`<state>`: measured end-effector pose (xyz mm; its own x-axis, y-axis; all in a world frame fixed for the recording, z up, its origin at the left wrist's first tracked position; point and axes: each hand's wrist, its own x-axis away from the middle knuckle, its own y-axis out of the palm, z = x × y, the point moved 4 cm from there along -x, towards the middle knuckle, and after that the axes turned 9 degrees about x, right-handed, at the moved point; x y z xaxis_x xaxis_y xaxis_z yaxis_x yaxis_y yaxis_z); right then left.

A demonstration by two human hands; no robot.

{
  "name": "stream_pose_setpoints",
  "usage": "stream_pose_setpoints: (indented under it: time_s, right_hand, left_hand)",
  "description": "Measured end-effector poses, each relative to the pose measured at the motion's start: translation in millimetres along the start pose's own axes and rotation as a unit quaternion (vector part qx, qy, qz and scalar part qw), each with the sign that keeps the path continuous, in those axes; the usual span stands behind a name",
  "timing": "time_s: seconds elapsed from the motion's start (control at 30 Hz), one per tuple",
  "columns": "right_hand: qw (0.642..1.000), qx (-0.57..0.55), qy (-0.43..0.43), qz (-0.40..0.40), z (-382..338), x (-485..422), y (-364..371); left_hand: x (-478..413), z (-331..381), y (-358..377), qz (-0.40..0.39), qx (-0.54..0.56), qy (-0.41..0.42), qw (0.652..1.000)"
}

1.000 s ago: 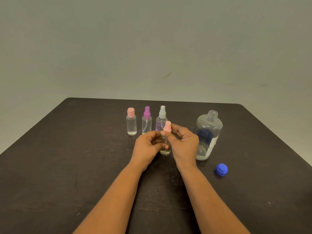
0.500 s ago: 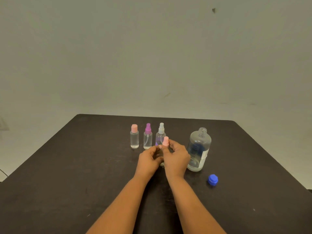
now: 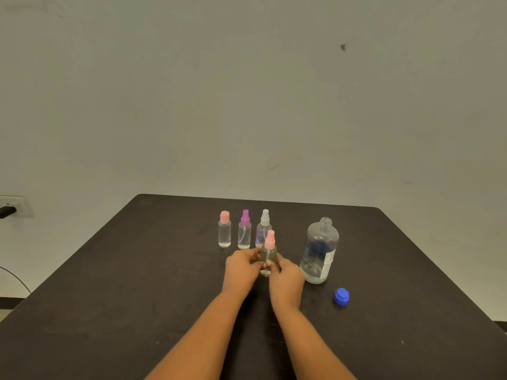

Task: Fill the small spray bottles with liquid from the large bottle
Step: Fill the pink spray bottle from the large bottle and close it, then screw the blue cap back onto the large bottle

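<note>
Ok, I see a wide stretch of table [image 3: 109, 297] left of the hands. The uncapped large bottle [image 3: 319, 250] stands just right of them, with the blue cap [image 3: 341, 296] nearer me. Left hand [image 3: 241, 267] and right hand [image 3: 286, 278] both pinch the pink-topped spray bottle [image 3: 269, 250], upright at centre. Fingers cover its lower body, so I can't tell if it's resting on the table. It also partly hides the rightmost of the three small bottles [image 3: 244, 231] behind.
</note>
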<state>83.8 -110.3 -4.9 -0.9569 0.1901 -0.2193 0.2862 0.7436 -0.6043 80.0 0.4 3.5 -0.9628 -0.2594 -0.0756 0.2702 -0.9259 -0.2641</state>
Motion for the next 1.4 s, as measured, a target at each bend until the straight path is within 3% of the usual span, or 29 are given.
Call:
stream_pose_setpoints:
  time_s: [0.17,0.6,1.23,1.4]
  right_hand:
    - [1.0,0.01,-0.005,-0.016,-19.7,3.6,16.0]
    - [0.977,-0.028,-0.076,-0.196,-104.1,5.1,104.9]
    - [0.984,-0.01,-0.056,-0.168,-99.7,-13.0,131.4]
    - [0.987,-0.012,-0.075,-0.141,-93.9,-3.1,112.4]
  left_hand:
    - [-3.5,-5.7,-22.7,0.026,-0.006,-0.003,1.0]
    - [-41.0,-34.4,-126.8,0.134,-0.016,-0.037,0.99]
    - [-69.3,-39.9,-121.0,0.134,-0.01,-0.063,0.989]
    - [-59.9,-38.7,-121.6,0.183,-0.04,-0.076,0.979]
